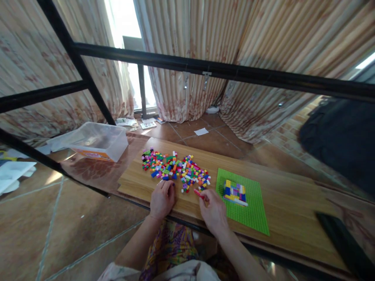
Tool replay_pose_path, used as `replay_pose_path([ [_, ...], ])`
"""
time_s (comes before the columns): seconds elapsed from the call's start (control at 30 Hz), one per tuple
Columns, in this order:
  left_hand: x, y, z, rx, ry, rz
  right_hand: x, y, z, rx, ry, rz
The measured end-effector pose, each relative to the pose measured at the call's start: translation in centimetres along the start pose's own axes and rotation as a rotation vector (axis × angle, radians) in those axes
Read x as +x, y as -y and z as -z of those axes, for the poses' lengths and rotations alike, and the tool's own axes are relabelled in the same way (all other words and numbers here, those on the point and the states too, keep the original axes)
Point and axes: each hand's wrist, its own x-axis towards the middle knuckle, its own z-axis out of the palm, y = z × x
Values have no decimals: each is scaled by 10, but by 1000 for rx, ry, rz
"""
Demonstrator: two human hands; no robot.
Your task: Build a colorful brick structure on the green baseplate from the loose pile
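Note:
My right hand [213, 208] pinches a long red toy brick [198, 193] between thumb and fingers, just above the wooden board. My left hand [163, 200] rests on the board with its fingers curled closed. Whatever it holds, if anything, is hidden. Directly beyond both hands spreads a loose pile of small toy bricks [166, 165] in many colours. Right of my right hand lies a green baseplate [254, 210]. On it sits a low, roughly square brick build [235, 192] in yellow, blue, white and purple, with a white brick along its near edge.
The wooden board [287, 199] lies across a narrow table. At its left stands a clear plastic bin [117, 144]. Black metal bars [175, 62] cross in front of the curtains. A dark flat object [336, 234] lies at the right end. Papers [201, 132] are on the tiled floor.

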Motion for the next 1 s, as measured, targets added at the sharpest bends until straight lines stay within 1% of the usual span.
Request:
replay_pose_path([
  [0.07,1,1,0,25,-10,-4,-11,-2,-1,-54,37,3],
  [0.13,1,2,0,48,-16,-11,-17,-2,-3,-98,65,12],
  [0.3,3,2,1,47,-25,-42,-8,4,-7,-171,83,11],
  [0.4,4,3,1,43,-41,-68,-3,8,-8,-130,92,14],
  [0.5,5,4,1,56,-62,-92,-1,12,3,-19,39,-1],
  [0.57,5,4,1,69,-73,-99,-1,10,21,44,-43,-18],
  [0.63,6,4,1,80,-74,-99,1,-3,45,67,-161,-71],
  [0.67,6,3,1,83,-71,-97,2,-14,58,51,-233,-135],
  [0.73,6,3,1,88,-68,-88,4,-42,82,8,-338,-302],
  [0.8,6,4,0,92,-68,-77,6,-73,99,-63,-343,-429],
  [0.87,6,5,-1,96,-71,-73,8,-98,107,-106,-280,-503],
  [0.93,5,7,-2,97,-68,-77,8,-111,106,-130,-228,-533],
  [1.0,5,8,-2,98,-63,-81,9,-115,101,-159,-198,-530],
])
